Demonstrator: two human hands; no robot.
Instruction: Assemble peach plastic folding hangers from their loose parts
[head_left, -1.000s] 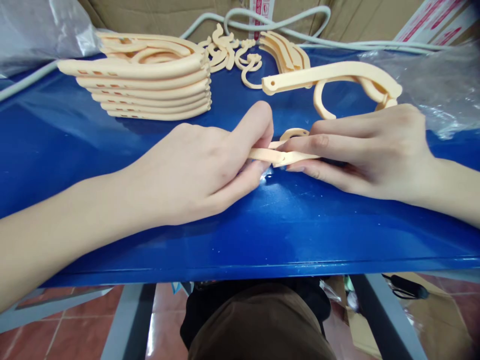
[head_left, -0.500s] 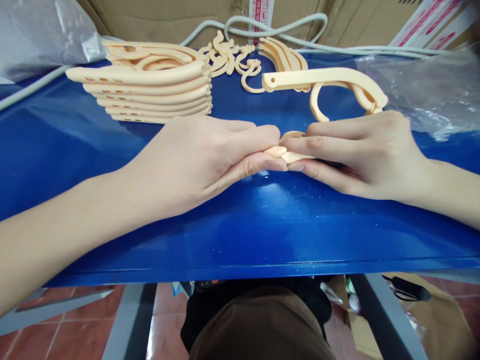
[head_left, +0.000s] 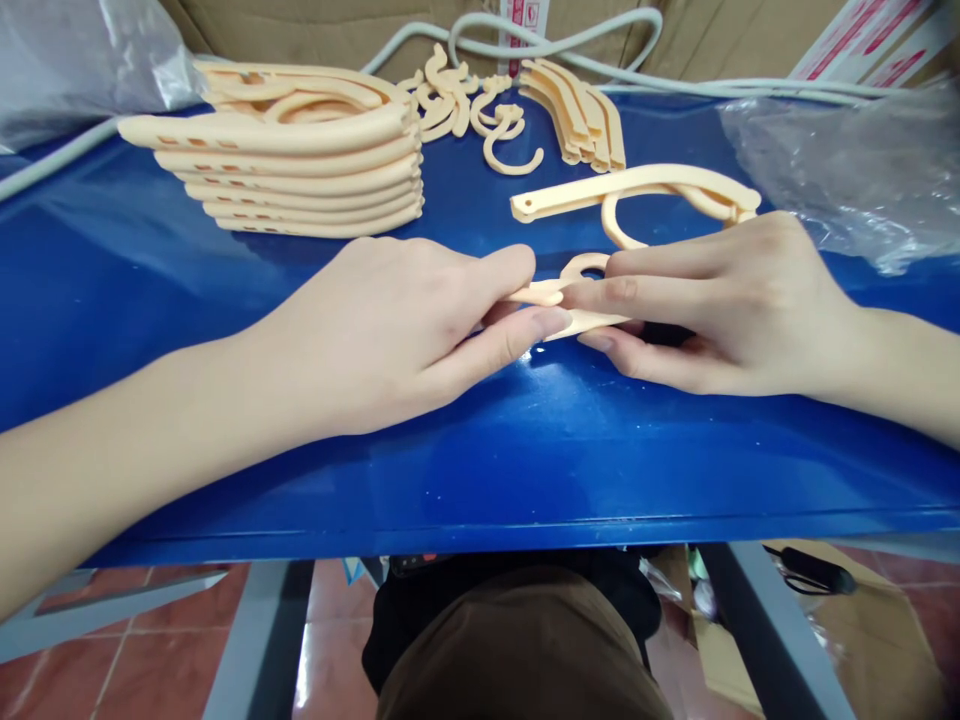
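Both my hands meet over a cream plastic hanger piece (head_left: 581,320) lying low on the blue table (head_left: 480,450). My left hand (head_left: 397,325) pinches its left end between thumb and fingers. My right hand (head_left: 720,305) presses its right part, fingers closed along it, with a small ring-shaped end (head_left: 589,266) showing above my fingertips. A curved cream hanger arm with a hook (head_left: 637,195) extends behind my right hand; whether it joins the held piece is hidden.
A stack of several cream hanger arms (head_left: 300,165) sits at the back left. Loose hooks (head_left: 480,115) and several shorter curved pieces (head_left: 581,125) lie at the back centre. Clear plastic bags (head_left: 847,170) flank the table, a white cable (head_left: 540,45) runs before cardboard boxes.
My left fingers have shifted along the piece's left end, first closing over it, now pinching it more loosely. The hanger arm behind my right hand has dropped lower and nearer the table.
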